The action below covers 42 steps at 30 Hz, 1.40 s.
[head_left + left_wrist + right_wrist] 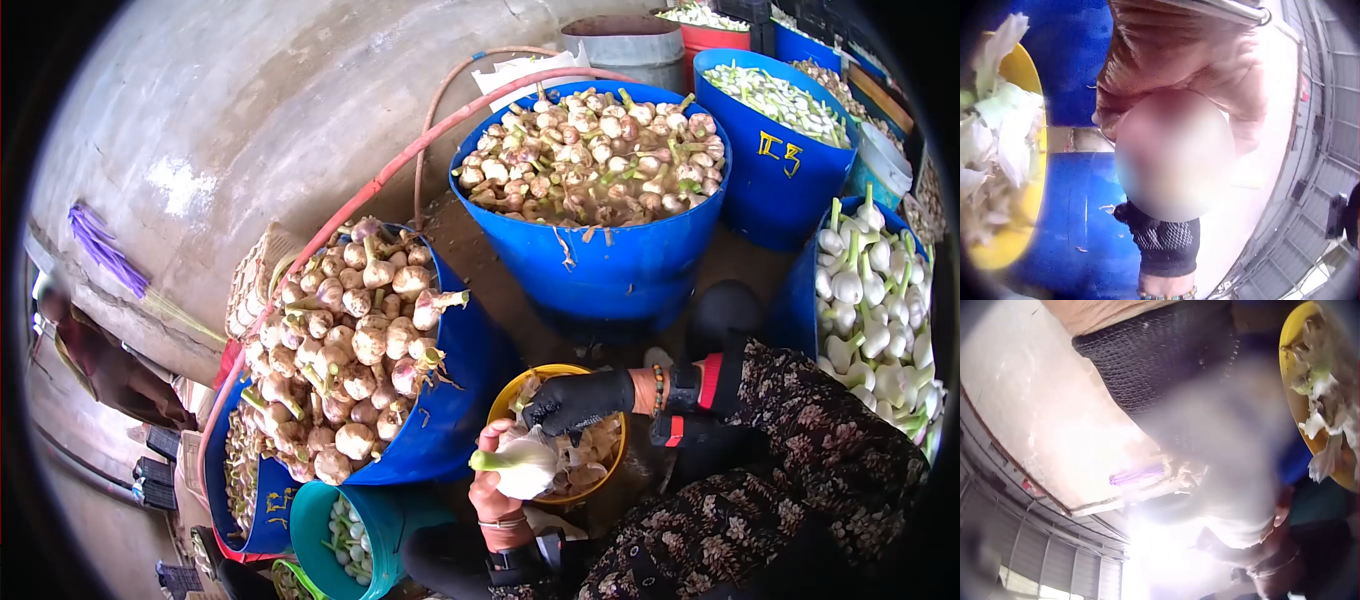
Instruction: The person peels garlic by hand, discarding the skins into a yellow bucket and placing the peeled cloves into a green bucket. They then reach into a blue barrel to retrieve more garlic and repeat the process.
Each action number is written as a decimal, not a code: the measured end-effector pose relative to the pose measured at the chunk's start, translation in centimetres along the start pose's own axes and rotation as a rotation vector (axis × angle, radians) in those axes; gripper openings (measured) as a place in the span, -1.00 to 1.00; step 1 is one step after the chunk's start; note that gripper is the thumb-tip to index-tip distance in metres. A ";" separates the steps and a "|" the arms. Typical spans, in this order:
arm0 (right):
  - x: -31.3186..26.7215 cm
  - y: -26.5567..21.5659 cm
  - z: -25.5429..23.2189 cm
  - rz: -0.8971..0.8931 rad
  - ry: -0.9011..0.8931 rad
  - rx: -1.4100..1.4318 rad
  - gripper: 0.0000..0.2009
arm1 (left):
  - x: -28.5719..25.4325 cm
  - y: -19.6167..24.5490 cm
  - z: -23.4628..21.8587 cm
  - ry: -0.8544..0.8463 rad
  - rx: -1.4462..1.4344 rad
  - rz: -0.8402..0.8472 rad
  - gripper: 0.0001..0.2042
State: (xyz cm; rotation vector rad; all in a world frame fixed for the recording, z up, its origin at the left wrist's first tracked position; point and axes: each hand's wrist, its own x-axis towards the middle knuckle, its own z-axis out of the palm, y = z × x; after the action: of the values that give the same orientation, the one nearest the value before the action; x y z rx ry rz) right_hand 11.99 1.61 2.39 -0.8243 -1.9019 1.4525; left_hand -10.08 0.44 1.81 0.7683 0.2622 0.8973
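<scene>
A white garlic bulb [527, 466] with a short green stem is gripped by my bare left hand [492, 492], above a yellow bucket [625, 440]. My right hand [580, 402], in a black glove, has its curled fingers at the bulb's other side, by loose papery skin. The left wrist view shows the bare left hand [1179, 56] close up and the gloved right hand [1163, 240] beyond; a blurred circle hides the fingertips. Bright blur covers the glove's [1160, 369] fingertips in the right wrist view. Pale peelings [590, 462] lie inside the yellow bucket.
A blue barrel [455, 400] heaped with unpeeled garlic [350, 340] stands left of the hands, a teal bucket [385, 515] below it. Another blue barrel [590, 270] is behind. White bulbs [875, 300] fill one at the right. A red hose [400, 160] arches over the left barrel.
</scene>
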 end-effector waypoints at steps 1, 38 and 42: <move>-0.4 -0.4 0.7 0.052 0.093 0.212 -0.90 | -0.1 -0.3 -0.4 0.001 0.002 0.004 -0.32; -0.2 -3.1 4.9 -0.071 0.311 -0.525 -0.71 | 1.3 0.3 3.0 0.714 0.489 0.593 -0.81; -0.3 -3.0 4.2 -0.299 0.286 -0.716 -0.74 | 0.5 -0.2 2.6 0.792 0.593 0.416 -0.71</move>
State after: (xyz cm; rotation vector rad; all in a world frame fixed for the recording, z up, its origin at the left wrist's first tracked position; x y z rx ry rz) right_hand 8.58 -1.77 4.34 -0.9365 -2.2063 0.4280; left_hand -8.37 -0.55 3.58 0.9973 1.1341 1.5329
